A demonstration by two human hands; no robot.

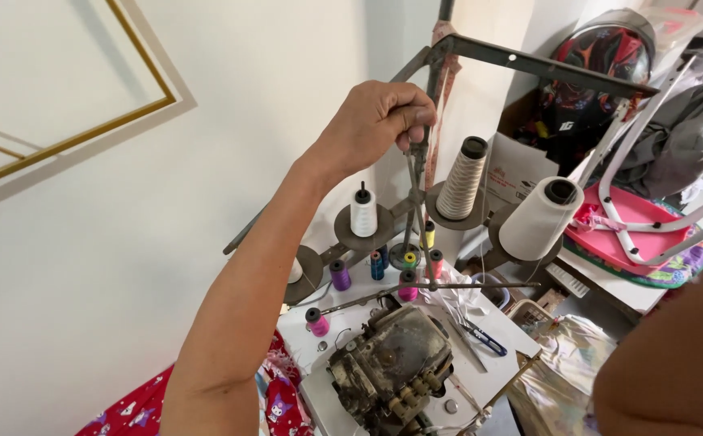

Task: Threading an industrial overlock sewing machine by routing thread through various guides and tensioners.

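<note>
Above the worn grey overlock sewing machine on the white worktop, the left hand pinches fine thread at the dark metal thread-stand rod, mid-threading by the look; only the right forearm shows, its hand out of view
</note>
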